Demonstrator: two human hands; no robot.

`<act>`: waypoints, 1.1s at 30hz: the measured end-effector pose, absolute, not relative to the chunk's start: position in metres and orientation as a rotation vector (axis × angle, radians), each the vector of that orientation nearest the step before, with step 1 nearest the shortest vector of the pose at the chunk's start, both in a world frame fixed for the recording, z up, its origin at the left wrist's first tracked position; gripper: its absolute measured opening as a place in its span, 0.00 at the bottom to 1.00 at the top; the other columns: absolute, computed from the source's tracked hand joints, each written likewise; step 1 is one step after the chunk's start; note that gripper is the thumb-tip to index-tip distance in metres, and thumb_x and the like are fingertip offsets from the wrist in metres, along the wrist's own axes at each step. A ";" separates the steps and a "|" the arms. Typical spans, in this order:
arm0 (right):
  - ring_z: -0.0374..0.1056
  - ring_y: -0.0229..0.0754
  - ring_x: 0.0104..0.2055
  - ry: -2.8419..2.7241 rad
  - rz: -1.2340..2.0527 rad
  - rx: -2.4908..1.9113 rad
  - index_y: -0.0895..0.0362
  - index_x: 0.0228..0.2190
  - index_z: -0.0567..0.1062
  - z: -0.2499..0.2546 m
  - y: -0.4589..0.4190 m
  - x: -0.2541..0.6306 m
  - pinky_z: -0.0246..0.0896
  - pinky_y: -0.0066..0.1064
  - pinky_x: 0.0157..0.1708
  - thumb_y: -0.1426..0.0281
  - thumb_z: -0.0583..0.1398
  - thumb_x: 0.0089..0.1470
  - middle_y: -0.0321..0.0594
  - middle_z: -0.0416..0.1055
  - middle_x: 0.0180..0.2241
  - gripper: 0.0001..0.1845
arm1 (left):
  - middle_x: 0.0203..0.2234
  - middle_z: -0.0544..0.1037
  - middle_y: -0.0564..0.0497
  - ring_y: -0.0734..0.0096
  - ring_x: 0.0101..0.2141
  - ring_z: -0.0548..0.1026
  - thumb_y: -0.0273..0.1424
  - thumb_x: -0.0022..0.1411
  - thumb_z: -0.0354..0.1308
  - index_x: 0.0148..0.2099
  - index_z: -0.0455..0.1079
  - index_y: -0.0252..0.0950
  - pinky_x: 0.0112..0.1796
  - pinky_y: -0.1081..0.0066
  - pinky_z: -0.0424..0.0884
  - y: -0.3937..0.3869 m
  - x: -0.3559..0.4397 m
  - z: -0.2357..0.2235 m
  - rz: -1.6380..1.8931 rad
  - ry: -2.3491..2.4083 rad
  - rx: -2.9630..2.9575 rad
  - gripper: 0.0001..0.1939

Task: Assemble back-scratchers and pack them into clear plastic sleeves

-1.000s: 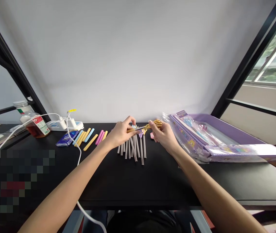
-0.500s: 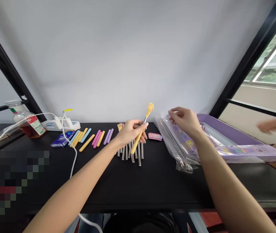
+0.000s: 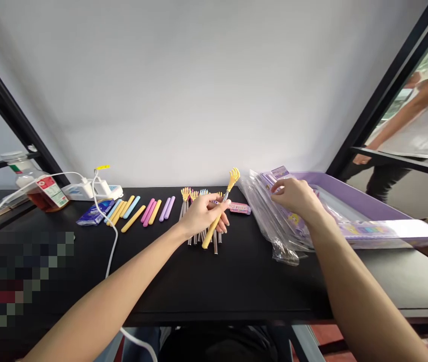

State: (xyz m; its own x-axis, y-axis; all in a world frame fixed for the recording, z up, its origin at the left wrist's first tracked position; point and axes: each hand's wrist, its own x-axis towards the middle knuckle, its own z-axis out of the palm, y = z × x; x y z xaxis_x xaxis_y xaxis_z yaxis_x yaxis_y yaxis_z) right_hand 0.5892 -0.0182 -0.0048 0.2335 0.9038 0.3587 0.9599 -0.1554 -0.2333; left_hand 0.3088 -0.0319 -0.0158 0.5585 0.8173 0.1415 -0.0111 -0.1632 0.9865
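Note:
A yellow back scratcher (image 3: 211, 235) with a metal rod and a small hand-shaped head is held in my left hand (image 3: 204, 213). It slants up to the right, head at the top. Beneath that hand, several more back scratchers (image 3: 186, 195) with metal rods lie in a bunch on the black table. My right hand (image 3: 299, 198) is over the purple printed packaging (image 3: 294, 218) and clear plastic bags (image 3: 264, 216). Its thumb and forefinger are bent with a gap between them; the other fingers are partly hidden, as is any contact with the packaging.
Yellow, blue, pink and purple handles (image 3: 133, 218) lie in a row at left. Near them are a blue packet (image 3: 95, 213), a power strip (image 3: 115, 192), a white cable (image 3: 111, 256) and a jar (image 3: 44, 193). A pink packet (image 3: 240, 208) and purple tray (image 3: 372, 201) lie right. Another person (image 3: 413, 120) stands beyond.
My right hand has moved slightly right and down over the packaging. The left hand still grips the back scratcher. Another person has come further into view at right, and the view has shifted a little.

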 end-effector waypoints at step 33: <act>0.69 0.40 0.30 -1.636 0.747 -1.092 0.58 0.31 0.76 0.006 -0.042 0.502 0.65 0.31 0.29 0.53 0.63 0.57 0.40 0.74 0.27 0.19 | 0.27 0.74 0.55 0.80 0.18 0.62 0.47 0.66 0.59 0.41 0.66 0.42 0.22 0.77 0.59 -0.033 0.306 -0.004 1.060 0.511 1.272 0.15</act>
State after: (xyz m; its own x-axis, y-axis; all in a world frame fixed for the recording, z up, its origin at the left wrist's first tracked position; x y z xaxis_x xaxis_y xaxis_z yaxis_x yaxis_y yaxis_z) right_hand 0.5025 -0.0418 0.0061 -0.1021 0.9142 0.3921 0.3028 0.4040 -0.8632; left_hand 0.3058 -0.0328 -0.0043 0.4643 0.8552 0.2302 -0.3522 -0.0602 0.9340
